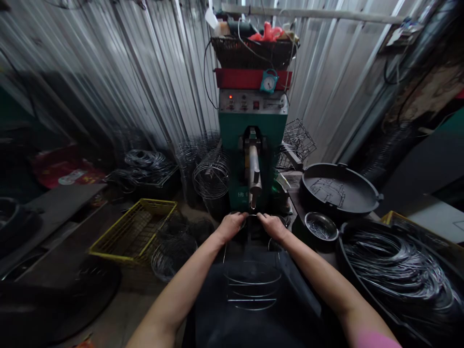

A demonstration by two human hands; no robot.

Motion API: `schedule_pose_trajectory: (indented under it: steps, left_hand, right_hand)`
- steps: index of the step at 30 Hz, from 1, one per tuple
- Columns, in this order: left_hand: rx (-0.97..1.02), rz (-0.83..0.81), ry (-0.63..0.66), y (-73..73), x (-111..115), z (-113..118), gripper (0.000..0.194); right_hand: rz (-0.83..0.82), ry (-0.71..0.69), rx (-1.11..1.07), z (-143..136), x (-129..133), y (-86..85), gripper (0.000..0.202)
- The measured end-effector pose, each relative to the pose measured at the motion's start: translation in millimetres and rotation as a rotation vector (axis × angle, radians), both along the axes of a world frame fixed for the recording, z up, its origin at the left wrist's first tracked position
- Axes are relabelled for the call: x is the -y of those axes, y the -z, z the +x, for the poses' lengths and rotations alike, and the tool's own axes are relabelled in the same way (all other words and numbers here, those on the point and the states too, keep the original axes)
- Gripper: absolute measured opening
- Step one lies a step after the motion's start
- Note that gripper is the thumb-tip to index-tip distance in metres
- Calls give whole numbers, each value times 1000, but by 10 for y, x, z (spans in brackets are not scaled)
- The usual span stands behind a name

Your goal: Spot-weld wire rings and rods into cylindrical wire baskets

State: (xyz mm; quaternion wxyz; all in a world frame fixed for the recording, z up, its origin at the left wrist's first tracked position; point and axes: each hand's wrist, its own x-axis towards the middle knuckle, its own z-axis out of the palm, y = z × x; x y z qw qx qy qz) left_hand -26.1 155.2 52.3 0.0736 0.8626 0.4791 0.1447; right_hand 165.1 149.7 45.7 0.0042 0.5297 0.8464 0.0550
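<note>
A wire frame with curved and straight bars [252, 300] extends from between my hands back over the dark cloth on my lap. My left hand [232, 226] is closed on the left of its far end, thumb toward the middle. On the right of that same end, my right hand [272, 226] grips in a similar way. Just beyond the fingers stands a green machine [232, 140] like a spot welder, its red light lit. Its rod-shaped upper electrode [253, 199] points down just above the wire between my hands. Whether they touch is unclear.
A yellow crate [158, 201] and a wire bundle [174, 258] lie to the left. Stacked round wire baskets [212, 176] stand beside the machine. At right are a black pan [377, 197], a metal bowl [321, 215] with small pieces, and a tub of wire rings [406, 263].
</note>
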Motion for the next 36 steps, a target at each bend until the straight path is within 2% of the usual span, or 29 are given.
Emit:
schedule_pose_trajectory:
  steps: [4, 8, 21, 32, 36]
  left_hand:
    - [-102, 26, -37, -96, -124, 33, 35]
    - [-93, 25, -56, -74, -237, 38, 36]
    - [25, 9, -50, 10, -290, 32, 31]
    - [27, -39, -64, -8, -258, 47, 34]
    - [130, -59, -31, -7, -291, 23, 30]
  right_hand:
    - [-19, 30, 1, -23, -121, -150, 36]
    - [-69, 54, -15, -38, -211, -220, 32]
    - [-71, 21, -28, -7, -274, -220, 29]
    - [-49, 21, 80, -33, -280, -170, 34]
    - [-41, 12, 47, -19, -304, -165, 31]
